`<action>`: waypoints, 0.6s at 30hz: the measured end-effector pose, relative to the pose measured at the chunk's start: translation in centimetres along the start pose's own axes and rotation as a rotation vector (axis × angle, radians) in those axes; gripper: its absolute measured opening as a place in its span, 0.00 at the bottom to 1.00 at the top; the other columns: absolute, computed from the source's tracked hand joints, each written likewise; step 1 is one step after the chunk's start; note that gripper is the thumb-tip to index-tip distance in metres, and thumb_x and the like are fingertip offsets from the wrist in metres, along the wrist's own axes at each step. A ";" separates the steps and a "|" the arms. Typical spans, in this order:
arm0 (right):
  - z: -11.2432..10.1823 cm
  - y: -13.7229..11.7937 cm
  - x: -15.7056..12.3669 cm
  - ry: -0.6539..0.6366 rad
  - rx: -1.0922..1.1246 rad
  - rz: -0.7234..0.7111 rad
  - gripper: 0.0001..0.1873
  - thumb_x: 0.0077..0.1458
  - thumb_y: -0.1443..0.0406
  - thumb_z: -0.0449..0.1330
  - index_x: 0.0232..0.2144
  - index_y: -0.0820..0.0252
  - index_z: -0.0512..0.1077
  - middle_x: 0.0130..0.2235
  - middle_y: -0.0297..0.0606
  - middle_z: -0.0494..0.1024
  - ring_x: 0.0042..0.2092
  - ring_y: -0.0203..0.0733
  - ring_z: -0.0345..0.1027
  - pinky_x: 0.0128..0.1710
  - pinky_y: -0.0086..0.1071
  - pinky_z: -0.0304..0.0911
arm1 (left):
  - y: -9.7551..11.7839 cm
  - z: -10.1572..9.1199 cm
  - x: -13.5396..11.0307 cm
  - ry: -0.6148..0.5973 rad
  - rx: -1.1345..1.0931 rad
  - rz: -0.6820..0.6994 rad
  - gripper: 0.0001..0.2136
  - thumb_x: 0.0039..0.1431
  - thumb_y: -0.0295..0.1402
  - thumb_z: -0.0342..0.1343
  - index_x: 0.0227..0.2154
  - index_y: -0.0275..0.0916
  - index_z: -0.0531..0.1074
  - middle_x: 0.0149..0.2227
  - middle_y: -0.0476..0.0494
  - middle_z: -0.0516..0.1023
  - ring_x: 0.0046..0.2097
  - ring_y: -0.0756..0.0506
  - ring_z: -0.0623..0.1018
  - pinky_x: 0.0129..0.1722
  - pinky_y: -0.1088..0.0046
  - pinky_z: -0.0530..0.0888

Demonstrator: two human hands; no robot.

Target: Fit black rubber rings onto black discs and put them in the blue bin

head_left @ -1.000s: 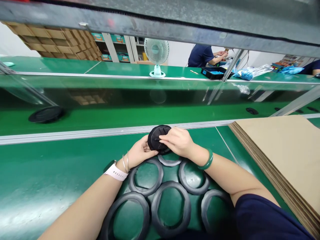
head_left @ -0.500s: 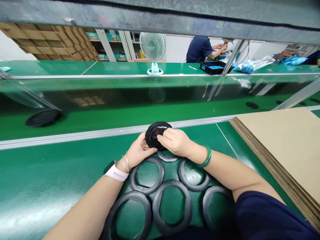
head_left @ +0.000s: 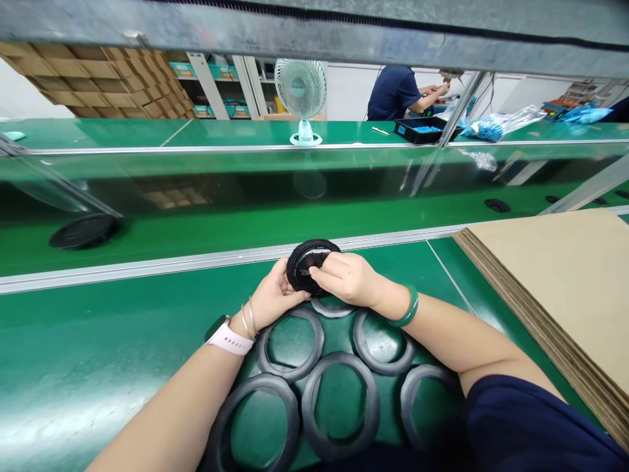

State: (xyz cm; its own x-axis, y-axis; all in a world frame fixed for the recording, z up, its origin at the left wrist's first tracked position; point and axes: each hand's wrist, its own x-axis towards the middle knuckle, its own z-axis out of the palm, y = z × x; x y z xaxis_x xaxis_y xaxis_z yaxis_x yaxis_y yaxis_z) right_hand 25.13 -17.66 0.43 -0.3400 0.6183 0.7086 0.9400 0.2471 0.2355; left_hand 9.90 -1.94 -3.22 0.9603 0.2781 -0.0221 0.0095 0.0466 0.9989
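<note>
Both my hands hold a round black disc part point(head_left: 307, 257) tilted up above the green bench point(head_left: 98, 341). My left hand point(head_left: 272, 298) cups its lower left edge with curled fingers. My right hand point(head_left: 346, 278) covers its right side, fingertips pinching at a small tab near its centre. Just below the hands lie several black rubber rings point(head_left: 340, 406) flat on the bench, touching one another.
A stack of cardboard sheets point(head_left: 555, 288) sits at the right. Beyond a metal rail runs a green conveyor carrying a black disc point(head_left: 84, 231) and smaller black pieces point(head_left: 497, 205). A small fan point(head_left: 301, 92) stands behind it. Another person point(head_left: 400, 92) works near a black tray.
The disc has been tilted slightly more upright in my hands, showing more of its rim. The hands stay in almost the same place.
</note>
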 end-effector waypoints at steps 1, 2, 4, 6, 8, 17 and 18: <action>0.0 0.0 0.1 -0.006 -0.002 0.014 0.09 0.69 0.73 0.52 0.39 0.66 0.72 0.29 0.39 0.68 0.31 0.43 0.60 0.28 0.35 0.61 | 0.0 0.0 0.0 0.001 0.003 0.005 0.31 0.46 0.33 0.70 0.50 0.43 0.60 0.39 0.49 0.76 0.38 0.46 0.81 0.39 0.70 0.79; -0.1 0.0 0.2 -0.016 -0.003 0.027 0.10 0.69 0.72 0.51 0.37 0.66 0.72 0.28 0.38 0.67 0.31 0.43 0.60 0.28 0.35 0.60 | 0.0 0.0 0.0 0.004 0.012 0.011 0.30 0.46 0.33 0.70 0.50 0.43 0.60 0.39 0.49 0.76 0.38 0.46 0.80 0.39 0.70 0.79; -0.1 0.1 0.4 -0.041 0.000 0.048 0.12 0.70 0.71 0.51 0.35 0.65 0.73 0.28 0.38 0.66 0.30 0.43 0.59 0.28 0.35 0.60 | 0.0 0.0 0.0 0.011 0.041 0.020 0.30 0.46 0.34 0.70 0.49 0.43 0.61 0.39 0.49 0.76 0.38 0.46 0.80 0.39 0.71 0.78; -0.1 0.1 0.4 -0.067 0.014 0.066 0.14 0.70 0.71 0.51 0.34 0.66 0.73 0.28 0.39 0.66 0.31 0.43 0.59 0.29 0.35 0.60 | 0.1 0.0 0.0 0.013 0.064 0.020 0.29 0.46 0.34 0.70 0.49 0.43 0.61 0.39 0.49 0.77 0.39 0.46 0.80 0.39 0.70 0.78; 0.0 0.3 0.4 -0.096 0.029 0.088 0.15 0.71 0.70 0.50 0.33 0.65 0.74 0.29 0.39 0.67 0.32 0.44 0.60 0.32 0.35 0.62 | 0.0 0.0 0.0 0.006 0.071 0.016 0.29 0.46 0.35 0.70 0.49 0.43 0.61 0.40 0.48 0.77 0.39 0.45 0.80 0.39 0.70 0.78; 0.2 0.5 0.1 -0.174 0.071 0.097 0.14 0.70 0.68 0.52 0.34 0.63 0.74 0.30 0.39 0.69 0.33 0.44 0.62 0.34 0.35 0.63 | 0.1 -0.1 -0.2 0.007 0.126 0.025 0.30 0.47 0.34 0.70 0.51 0.40 0.60 0.42 0.46 0.78 0.40 0.46 0.80 0.40 0.71 0.78; 0.3 0.5 0.1 -0.175 0.078 0.120 0.12 0.69 0.68 0.54 0.34 0.63 0.74 0.31 0.40 0.69 0.34 0.45 0.63 0.35 0.36 0.64 | 0.1 -0.1 -0.2 0.006 0.132 0.030 0.30 0.48 0.34 0.69 0.51 0.40 0.60 0.42 0.46 0.78 0.40 0.46 0.80 0.40 0.71 0.78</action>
State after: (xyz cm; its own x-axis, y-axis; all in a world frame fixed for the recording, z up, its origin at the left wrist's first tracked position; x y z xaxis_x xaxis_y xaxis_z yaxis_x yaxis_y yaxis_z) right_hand 25.53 -17.25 0.45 -0.2325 0.7653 0.6002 0.9711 0.2171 0.0994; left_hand 9.66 -1.92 -3.14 0.9591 0.2831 0.0078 0.0180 -0.0883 0.9959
